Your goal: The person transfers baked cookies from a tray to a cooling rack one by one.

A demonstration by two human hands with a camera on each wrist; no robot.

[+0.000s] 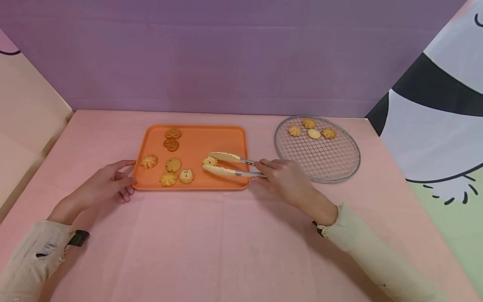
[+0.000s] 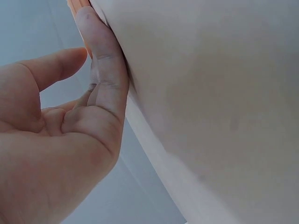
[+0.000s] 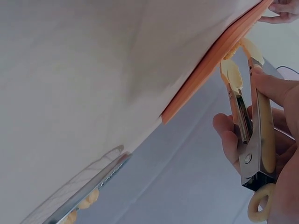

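Note:
My right hand (image 1: pixel 288 180) grips a pair of tongs (image 1: pixel 226 171) with metal arms and cream tips, also seen from the side in the right wrist view. The spread tips straddle a pale speckled cookie (image 1: pixel 209 161) on the right part of an orange tray (image 1: pixel 203 140). Whether they touch it I cannot tell. At the tray's left edge near the front corner, my left hand (image 1: pixel 107 182) touches the rim with fairly straight fingers. Its thumb stands apart from the other fingers in the left wrist view.
Several other cookies (image 1: pixel 173 164) lie on the tray's left half, among them two brown pretzel-shaped ones (image 1: pixel 171 145). Right of the tray is a round wire rack (image 1: pixel 320 161) with several cookies (image 1: pixel 313 134) near its back. A purple backdrop (image 1: pixel 226 63) rises behind the pink table (image 1: pixel 211 243).

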